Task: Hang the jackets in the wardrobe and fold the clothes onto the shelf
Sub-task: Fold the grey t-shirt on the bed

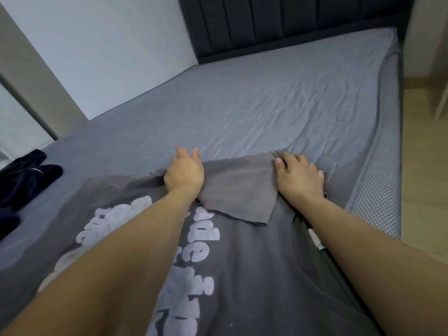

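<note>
Near the bed's (266,98) right edge, I had my left hand (184,175) and right hand (299,178) gripping the grey T-shirt's (242,263) folded sleeve (238,190); uneven pulling could skew the fold

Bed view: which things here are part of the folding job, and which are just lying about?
In the job:
grey T-shirt
sleeve, folded in
left hand and right hand, gripping it

Lying about:
dark garment
white cable
</note>
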`<control>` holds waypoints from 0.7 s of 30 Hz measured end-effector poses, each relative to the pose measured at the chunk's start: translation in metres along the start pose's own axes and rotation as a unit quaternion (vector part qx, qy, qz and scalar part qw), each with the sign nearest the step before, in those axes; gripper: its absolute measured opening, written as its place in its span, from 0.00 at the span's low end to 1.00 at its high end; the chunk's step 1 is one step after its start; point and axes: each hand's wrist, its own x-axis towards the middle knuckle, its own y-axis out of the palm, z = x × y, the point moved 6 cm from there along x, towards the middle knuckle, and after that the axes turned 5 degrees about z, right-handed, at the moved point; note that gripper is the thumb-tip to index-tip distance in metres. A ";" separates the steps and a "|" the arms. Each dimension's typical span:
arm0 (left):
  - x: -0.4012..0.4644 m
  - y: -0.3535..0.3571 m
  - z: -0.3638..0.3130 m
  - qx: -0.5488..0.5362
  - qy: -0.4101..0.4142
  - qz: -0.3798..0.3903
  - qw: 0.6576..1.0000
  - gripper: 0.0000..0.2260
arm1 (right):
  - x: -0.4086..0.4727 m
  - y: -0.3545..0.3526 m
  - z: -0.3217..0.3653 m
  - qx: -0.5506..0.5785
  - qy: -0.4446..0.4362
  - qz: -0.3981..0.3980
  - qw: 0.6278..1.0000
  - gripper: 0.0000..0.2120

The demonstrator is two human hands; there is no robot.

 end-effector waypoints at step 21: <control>-0.053 -0.021 0.007 0.205 0.154 0.090 0.962 0.24 | 0.000 0.003 0.007 -0.082 0.010 -0.015 0.996 0.22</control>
